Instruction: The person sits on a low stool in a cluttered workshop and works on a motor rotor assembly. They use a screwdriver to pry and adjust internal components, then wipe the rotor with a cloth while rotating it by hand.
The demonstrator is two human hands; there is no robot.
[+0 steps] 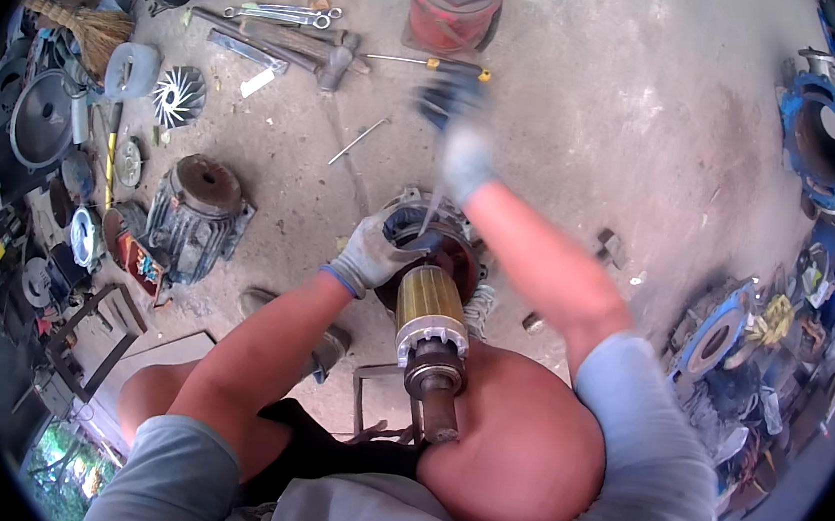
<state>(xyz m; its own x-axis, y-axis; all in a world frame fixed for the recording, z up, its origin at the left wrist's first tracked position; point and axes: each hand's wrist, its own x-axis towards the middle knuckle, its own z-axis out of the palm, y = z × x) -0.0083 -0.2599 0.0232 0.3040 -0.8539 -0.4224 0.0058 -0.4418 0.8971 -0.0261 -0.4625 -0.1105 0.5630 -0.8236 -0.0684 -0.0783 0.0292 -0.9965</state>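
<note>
My left hand [370, 256] wears a grey glove with a blue cuff and lies at the left rim of a round, dark metal motor housing part [470, 256]. Its fingers close around the lower end of a thin grey strip [432, 214]. Above the housing my right hand [462, 134], gloved in grey and dark blue, is smeared by motion; its fingers and anything in them cannot be made out. A motor rotor [431, 302], gold and ribbed with a finned pale ring, leans from the housing toward my lap. Its shaft end [439, 418] lies against my right thigh.
A finned motor casing [203, 215] stands on the left. Ahead lie a hammer [336, 64], wrenches [280, 14], a yellow-handled screwdriver [461, 70], a thin rod [356, 142] and a fan wheel [179, 97]. A red jack-like body [451, 13] stands beyond. Blue-rimmed castings [819, 138] line the right.
</note>
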